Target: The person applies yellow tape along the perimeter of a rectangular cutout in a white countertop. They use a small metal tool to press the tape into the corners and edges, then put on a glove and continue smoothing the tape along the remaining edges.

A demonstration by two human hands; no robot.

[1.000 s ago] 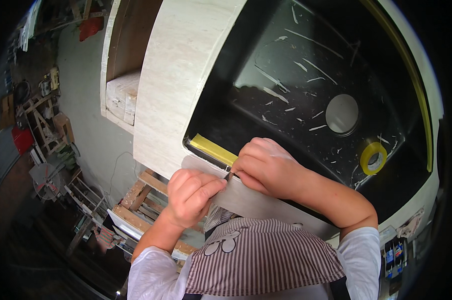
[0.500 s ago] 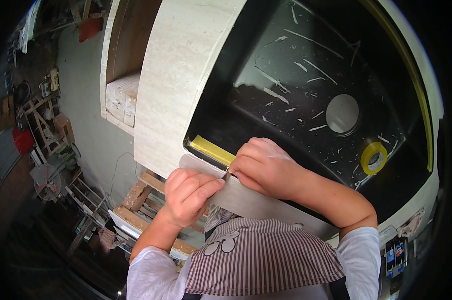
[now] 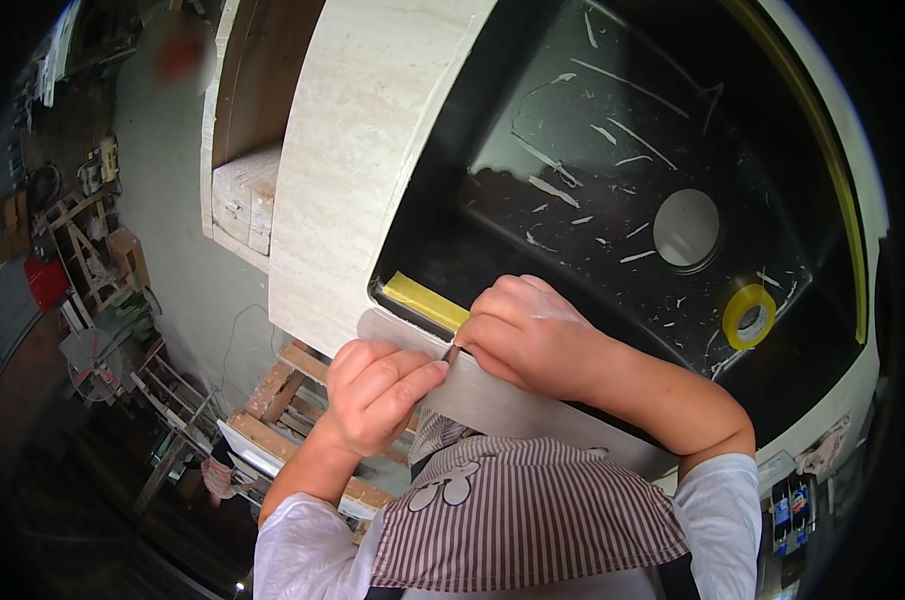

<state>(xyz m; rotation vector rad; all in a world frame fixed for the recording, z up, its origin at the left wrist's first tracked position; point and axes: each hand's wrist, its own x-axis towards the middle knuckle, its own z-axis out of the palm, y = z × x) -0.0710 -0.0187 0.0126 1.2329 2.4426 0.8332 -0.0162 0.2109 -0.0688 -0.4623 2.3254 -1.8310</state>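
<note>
A small thin dark piece, perhaps a blade, bridges the fingertips of both my hands at the near edge of a black sink. My left hand is closed, thumb and forefinger pinching its lower end over the pale front strip of the counter. Around the upper end my right hand is closed, its knuckles over the sink's near wall. Yellow tape lines that wall, running up to my right fingers. How much of the thin piece lies inside my fingers is hidden.
A tape roll lies in the sink beside the round drain hole, among scattered white slivers. Pale countertop borders the sink on the left. Below it stands a wooden frame. Part of another person shows at a striped sleeve.
Both my hands stay nearly in place, with only a slight shift along the sink edge. At upper left the red thing has become blurred, and the striped sleeve has moved a little.
</note>
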